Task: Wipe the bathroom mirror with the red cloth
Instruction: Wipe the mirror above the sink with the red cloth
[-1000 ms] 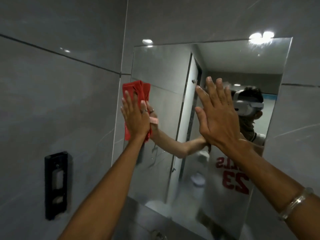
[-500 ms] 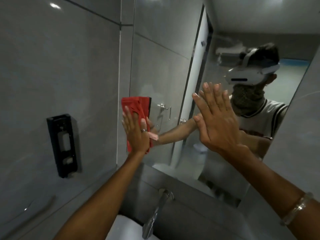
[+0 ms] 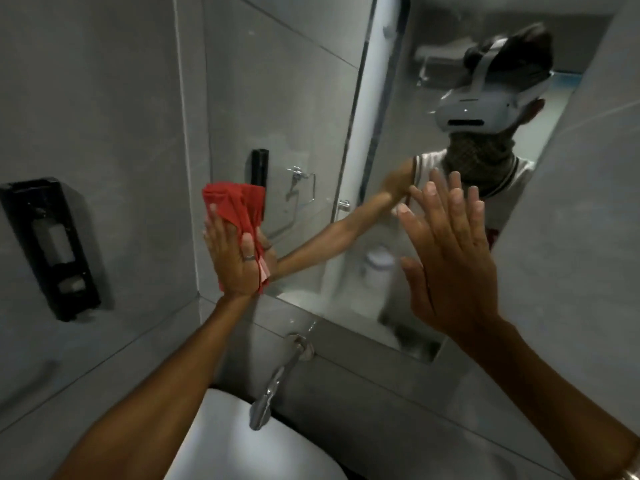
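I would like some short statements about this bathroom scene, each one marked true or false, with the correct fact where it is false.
1. The left hand presses the red cloth flat on the mirror. True.
2. The cloth is at the mirror's right edge. False: it is by the lower left corner.
3. The right hand holds a spray bottle. False: it is open and holds nothing.
4. A metal faucet comes out of the wall below the mirror, above a white sink. True.
5. A black dispenser hangs on the left wall. True.
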Demonstrator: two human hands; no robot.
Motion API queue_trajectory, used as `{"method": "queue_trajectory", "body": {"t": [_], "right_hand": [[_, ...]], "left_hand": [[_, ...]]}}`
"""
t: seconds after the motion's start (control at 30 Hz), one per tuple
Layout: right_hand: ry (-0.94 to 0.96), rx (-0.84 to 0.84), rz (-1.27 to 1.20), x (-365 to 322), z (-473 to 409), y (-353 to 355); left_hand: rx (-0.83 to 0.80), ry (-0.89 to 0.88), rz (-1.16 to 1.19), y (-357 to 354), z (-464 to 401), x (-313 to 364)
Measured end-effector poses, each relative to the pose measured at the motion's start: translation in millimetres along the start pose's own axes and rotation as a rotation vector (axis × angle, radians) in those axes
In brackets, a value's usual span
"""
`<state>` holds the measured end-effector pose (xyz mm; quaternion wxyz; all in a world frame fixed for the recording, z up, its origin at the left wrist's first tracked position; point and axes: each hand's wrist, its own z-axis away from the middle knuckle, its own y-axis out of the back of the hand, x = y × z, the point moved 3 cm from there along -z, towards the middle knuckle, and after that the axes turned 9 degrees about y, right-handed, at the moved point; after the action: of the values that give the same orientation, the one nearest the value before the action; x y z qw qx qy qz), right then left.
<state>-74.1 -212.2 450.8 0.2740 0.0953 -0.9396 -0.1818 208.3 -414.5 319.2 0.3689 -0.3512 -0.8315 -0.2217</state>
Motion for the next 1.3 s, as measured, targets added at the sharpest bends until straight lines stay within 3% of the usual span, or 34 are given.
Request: {"method": "queue_trajectory", "body": {"t": [0.07, 0.33, 0.43, 0.53, 0.7, 0.77, 0.87, 1.0, 1.07, 1.13, 1.23, 1.3], "right_hand": [[0.004, 0.008, 0.016, 10.2, 16.7, 10.7], [-0.183, -0.107, 0.221, 50.8, 55.4, 34.2], [-0.201, -0.113, 0.248, 56.2, 57.7, 47.7], [-0.175, -0.086, 0.235, 61.4, 54.6, 59.9], [-0.073, -0.021, 0.26, 78.2, 36.5, 69.9], [-0.074, 0.008, 0.266, 86.3, 23.1, 73.9], [-0.111, 0.034, 0.26, 93.7, 2.4, 79.3], [-0.146, 0.082, 0.241, 99.8, -15.5, 89.4], [-0.163, 0.097, 0.228, 102.2, -18.4, 92.6], [-0.183, 0.107, 0.218, 103.2, -16.3, 92.9], [-0.226, 0.105, 0.196, 102.5, -10.3, 88.5], [-0.221, 0.093, 0.185, 102.7, -8.8, 85.4]], "left_hand": [[-0.002, 0.07, 0.036, -9.5, 19.3, 21.1], [0.022, 0.028, 0.017, -58.4, 171.5, 157.0], [-0.022, -0.184, 0.024, -72.3, 225.9, 202.3], [-0.152, -0.468, -0.077, -79.5, 246.9, 205.4], [-0.269, -0.991, -0.148, -67.5, 191.6, 185.1], [-0.226, -1.051, -0.175, -56.7, 145.6, 191.8], [-0.112, -0.772, -0.19, -35.0, 68.8, 221.7], [0.049, -0.049, -0.029, -24.0, 6.1, 257.7], [0.076, 0.023, -0.002, -32.1, 16.4, 271.6], [0.042, -0.137, -0.066, -40.6, 49.6, 282.8], [-0.143, -0.624, -0.157, -50.7, 106.4, 278.9], [-0.213, -0.827, -0.182, -50.1, 100.0, 267.9]]}}
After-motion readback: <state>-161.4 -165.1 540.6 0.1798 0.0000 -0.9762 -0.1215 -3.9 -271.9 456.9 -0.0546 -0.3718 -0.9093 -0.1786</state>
